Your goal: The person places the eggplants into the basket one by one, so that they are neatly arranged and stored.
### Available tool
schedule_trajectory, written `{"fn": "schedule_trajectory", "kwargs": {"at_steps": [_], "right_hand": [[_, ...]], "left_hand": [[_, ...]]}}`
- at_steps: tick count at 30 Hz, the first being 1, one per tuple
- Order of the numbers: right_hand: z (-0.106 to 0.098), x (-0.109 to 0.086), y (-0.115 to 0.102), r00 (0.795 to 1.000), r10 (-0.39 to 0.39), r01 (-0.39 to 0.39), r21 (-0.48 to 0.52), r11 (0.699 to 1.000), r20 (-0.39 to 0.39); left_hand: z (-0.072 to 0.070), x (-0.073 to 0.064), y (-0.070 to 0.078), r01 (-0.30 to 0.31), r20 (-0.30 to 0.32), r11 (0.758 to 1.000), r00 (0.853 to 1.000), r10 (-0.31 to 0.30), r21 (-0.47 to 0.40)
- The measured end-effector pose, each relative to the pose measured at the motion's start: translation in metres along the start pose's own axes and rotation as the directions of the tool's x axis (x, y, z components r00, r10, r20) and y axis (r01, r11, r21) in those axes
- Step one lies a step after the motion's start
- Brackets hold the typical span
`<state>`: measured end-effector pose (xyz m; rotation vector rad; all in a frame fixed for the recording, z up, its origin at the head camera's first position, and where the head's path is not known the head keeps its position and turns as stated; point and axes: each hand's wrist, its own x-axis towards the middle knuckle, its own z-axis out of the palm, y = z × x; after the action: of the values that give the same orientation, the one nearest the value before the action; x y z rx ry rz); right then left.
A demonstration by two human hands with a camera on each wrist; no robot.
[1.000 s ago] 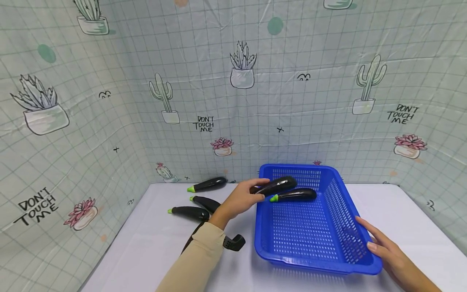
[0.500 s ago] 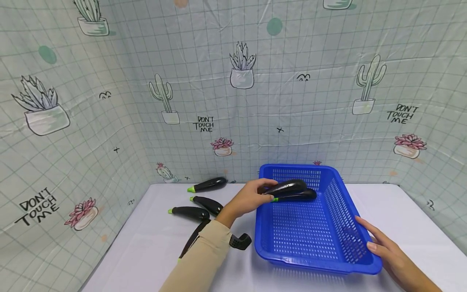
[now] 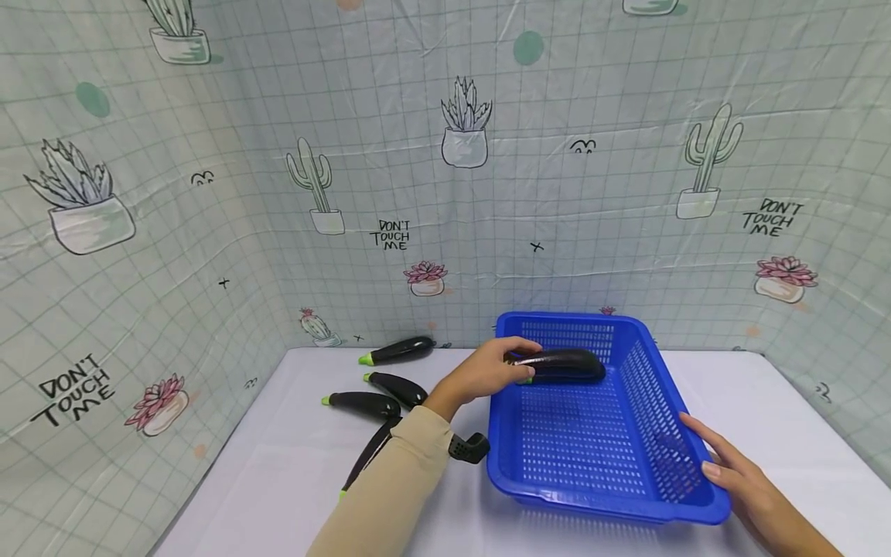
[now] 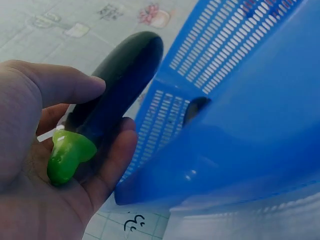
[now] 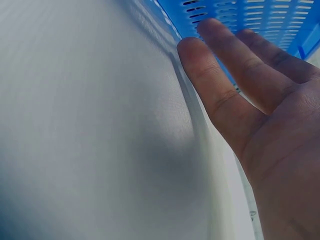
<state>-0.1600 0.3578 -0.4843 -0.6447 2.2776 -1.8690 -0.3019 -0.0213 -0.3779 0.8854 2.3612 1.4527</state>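
Moved since half a second ago: left hand [image 3: 483, 373] with held eggplant [image 3: 567, 359], farther right over the blue basket [image 3: 592, 503]. From the left I list: four eggplants [image 3: 360, 403], white table [image 3: 250, 464], one partly behind the sleeve [image 3: 411, 472]. Held eggplant: pinched near its green stem between thumb and fingers, probably so the body leads inward; it overlaps another eggplant [image 3: 567, 380] within. Right hand [image 3: 741, 478]: fingers extended, spread along the basket's outer right side, presumably steadying it.

draped corner [image 3: 254, 255], cactus-print sheeting [image 3: 515, 193], white table [image 3: 271, 464]
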Motion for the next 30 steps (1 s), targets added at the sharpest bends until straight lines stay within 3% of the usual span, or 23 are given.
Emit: {"fn": "schedule_trajectory", "kwargs": {"at_steps": [8, 19, 30], "right_hand": [[0.0, 0.0, -0.001, 1.0, -0.002, 0.002, 0.019, 1.0, 0.006], [-0.001, 0.0, 0.0, 0.994, 0.1, -0.101, -0.03, 0.994, -0.048], [0.001, 0.0, 0.0, 0.999, 0.02, -0.021, -0.026, 0.999, -0.033]], "left_hand": [[-0.002, 0.006, 0.012, 0.013, 0.039, 0.993, 0.999, -0.018, 0.121], [0.004, 0.014, 0.021, 0.046, 0.173, 0.997, 0.983, -0.056, 0.061], [0.015, 0.026, 0.015, 0.124, 0.108, 0.992, 0.986, -0.128, 0.037]]}}
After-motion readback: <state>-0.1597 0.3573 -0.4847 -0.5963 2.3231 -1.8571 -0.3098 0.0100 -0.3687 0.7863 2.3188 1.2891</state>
